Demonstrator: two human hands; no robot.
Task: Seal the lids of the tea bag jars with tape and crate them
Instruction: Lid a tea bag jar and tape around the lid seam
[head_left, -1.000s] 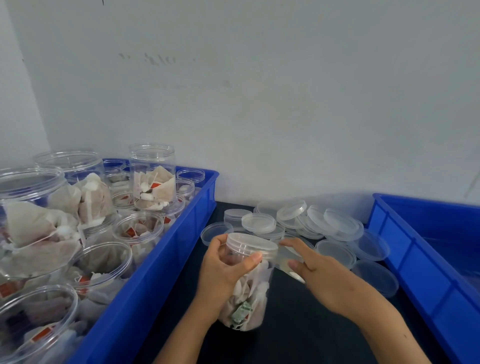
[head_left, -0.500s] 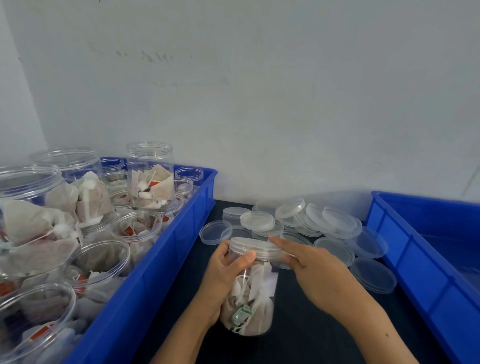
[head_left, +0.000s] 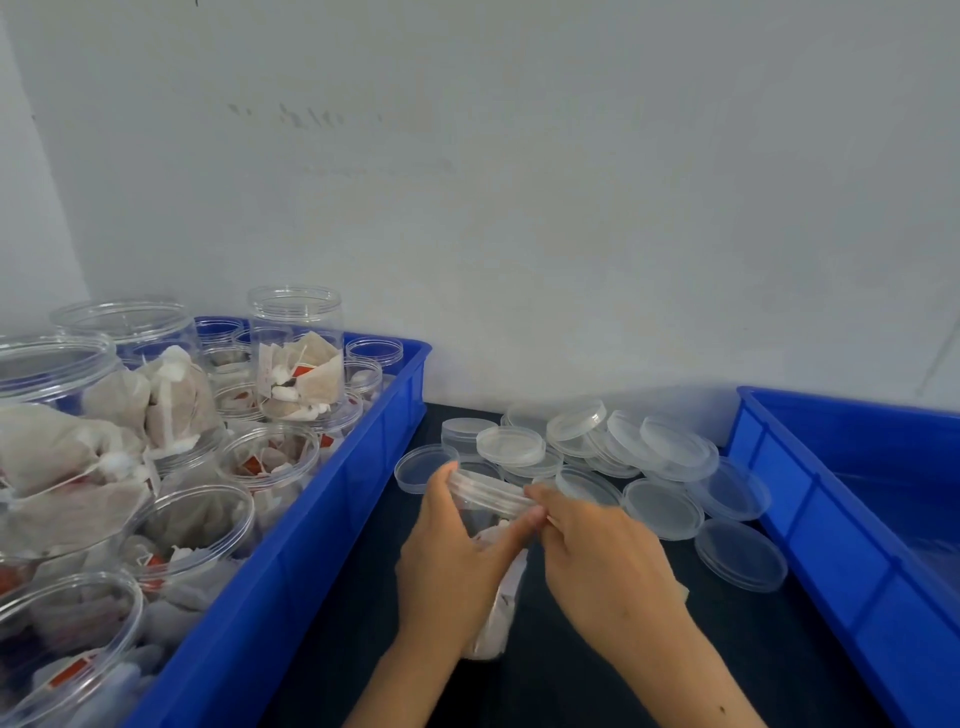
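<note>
Left hand: the left hand (head_left: 457, 566) comes up from the counter's near edge, palm turned toward the jar, fingers wrapped round the far side of its upper wall and the thumb laid across the near side just under the lid; it grips the jar.
Right hand: the right hand (head_left: 597, 561) reaches in from the near right, back of the hand upward, fingers curled in against the right side of the lid's rim and touching the left thumb; it appears to grip the rim, though the fingertips are hidden behind the hand.
Jar: the jar (head_left: 493, 613) stands about upright on the dark counter (head_left: 571, 686), midway between the two crates and toward the near edge; it is clear plastic, with pale tea bags packed in the lower part, much of it covered by the hands.
Lid: the lid (head_left: 485, 491) sits on the jar's mouth, a clear ribbed ring, slightly blurred.
Loose lids: a heap of loose lids (head_left: 623, 457) lies toward the counter's far edge, just beyond the hands, some overlapping, some flat.
Left crate: the left crate (head_left: 332, 499), blue, fills the counter's left side and holds many open jars (head_left: 296, 353) of tea bags.
Right crate: the right crate (head_left: 831, 519), blue, sits along the right edge.
</note>
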